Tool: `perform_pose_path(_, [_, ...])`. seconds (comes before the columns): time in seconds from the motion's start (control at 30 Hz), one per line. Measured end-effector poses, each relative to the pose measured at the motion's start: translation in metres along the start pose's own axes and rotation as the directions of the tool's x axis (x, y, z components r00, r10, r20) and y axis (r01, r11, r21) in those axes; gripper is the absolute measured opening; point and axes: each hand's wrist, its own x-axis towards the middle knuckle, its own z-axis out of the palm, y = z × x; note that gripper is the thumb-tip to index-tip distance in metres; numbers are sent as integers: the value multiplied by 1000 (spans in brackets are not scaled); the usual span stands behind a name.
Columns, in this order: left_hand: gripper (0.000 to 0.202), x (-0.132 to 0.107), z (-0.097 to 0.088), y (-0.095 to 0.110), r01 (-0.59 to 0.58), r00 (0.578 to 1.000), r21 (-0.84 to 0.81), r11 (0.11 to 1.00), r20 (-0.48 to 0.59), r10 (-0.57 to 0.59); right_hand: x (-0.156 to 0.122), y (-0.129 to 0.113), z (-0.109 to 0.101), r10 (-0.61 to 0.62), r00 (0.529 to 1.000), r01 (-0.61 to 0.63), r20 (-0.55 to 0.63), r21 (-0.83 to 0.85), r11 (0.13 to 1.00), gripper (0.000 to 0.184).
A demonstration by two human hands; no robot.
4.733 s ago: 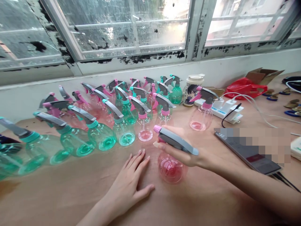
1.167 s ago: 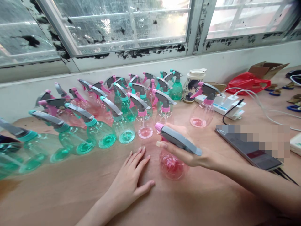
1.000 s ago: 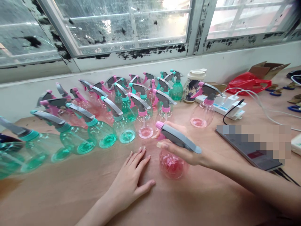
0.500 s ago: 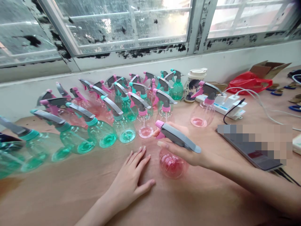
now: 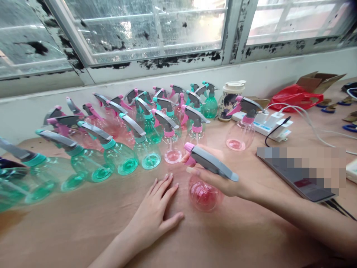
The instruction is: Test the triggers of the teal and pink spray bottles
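My right hand (image 5: pixel 225 182) is wrapped round the neck of a pink spray bottle (image 5: pixel 205 197) with a grey and pink trigger head; the bottle stands on the table, nozzle facing away to the left. Flat on the brown tabletop (image 5: pixel 83 230) lies my left hand (image 5: pixel 156 208), fingers spread, just left of that bottle and not touching it. Beyond my hands stand several more spray bottles in rows, green ones such as the nearby green spray bottle (image 5: pixel 150 158) and pink ones such as the pink spray bottle (image 5: pixel 172 154). A separate pink spray bottle (image 5: pixel 240 134) stands farther right.
A phone (image 5: pixel 295 178) lies on the right with cables at its end. Behind it are a white power strip (image 5: pixel 272 126), a lidded cup (image 5: pixel 232 100), a red plastic bag (image 5: pixel 295 98) and an open cardboard box (image 5: pixel 319 82). Windows line the wall behind.
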Motion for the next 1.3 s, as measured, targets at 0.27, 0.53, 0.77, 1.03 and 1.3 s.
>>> perform_pose_path(0.27, [65, 0, 1, 0, 1, 1000, -4, 1000, 1, -1, 8, -9, -4, -45, 997, 53, 59, -128, 990, 19])
perform_pose_path(0.53, [66, -1, 3, -2, 3, 1000, 13, 1000, 3, -3, 6, -9, -5, -55, 995, 65, 88, -112, 992, 19])
perform_pose_path(0.77, [65, 0, 2, -2, 1, 1000, 2, 1000, -7, -1, 0, -1, -1, 3, 1000, -2, 21, -23, 1000, 18])
perform_pose_path(1.03, [65, -1, 2, -2, -5, 1000, 2, 1000, -15, 5, -3, -2, -1, 41, 998, -44, 37, 87, 995, 22])
perform_pose_path(1.3, [65, -1, 2, -1, -4, 1000, 12, 1000, -2, 4, -2, -4, -5, 113, 993, -115, 30, 54, 992, 19])
